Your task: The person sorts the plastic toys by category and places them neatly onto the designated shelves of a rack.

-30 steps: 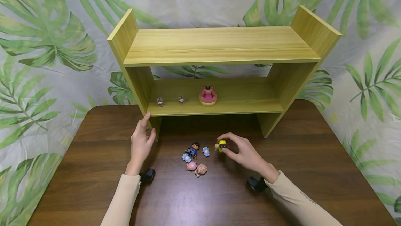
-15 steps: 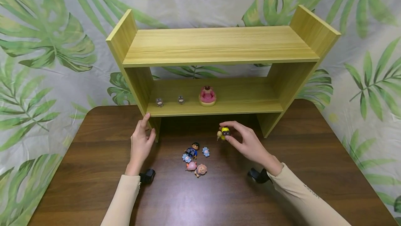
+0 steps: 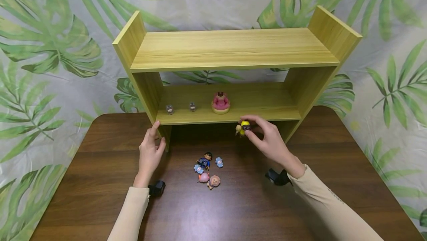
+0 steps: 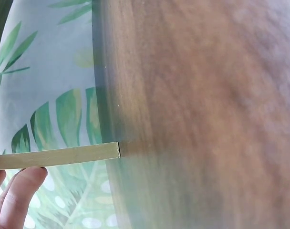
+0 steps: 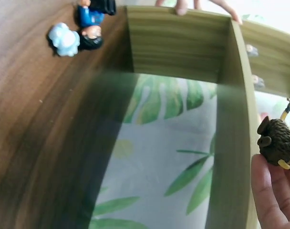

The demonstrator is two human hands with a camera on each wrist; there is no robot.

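Observation:
My right hand (image 3: 269,139) pinches a small yellow toy figure (image 3: 245,124) with dark goggles, a beige round piece at its side. It is raised in front of the middle board's front edge. In the right wrist view the figure shows a dark brown textured side (image 5: 277,140), fingertips (image 5: 262,176) beneath it. My left hand (image 3: 151,152) grips the lower left side panel of the wooden shelf (image 3: 213,66). In the left wrist view a fingertip (image 4: 37,174) lies against that panel (image 4: 64,156).
On the middle board stand two small clear-grey figures (image 3: 169,109) and a pink bear figure (image 3: 221,103). Several toys lie on the table (image 3: 100,181): a blue-clothed figure (image 3: 205,159), light-blue ones (image 3: 219,162), a pink one (image 3: 204,177) and a lion-like one (image 3: 214,181).
My right hand has lifted the yellow toy figure from near the table, up and forward to the middle board's edge. The left hand has stayed on the side panel.

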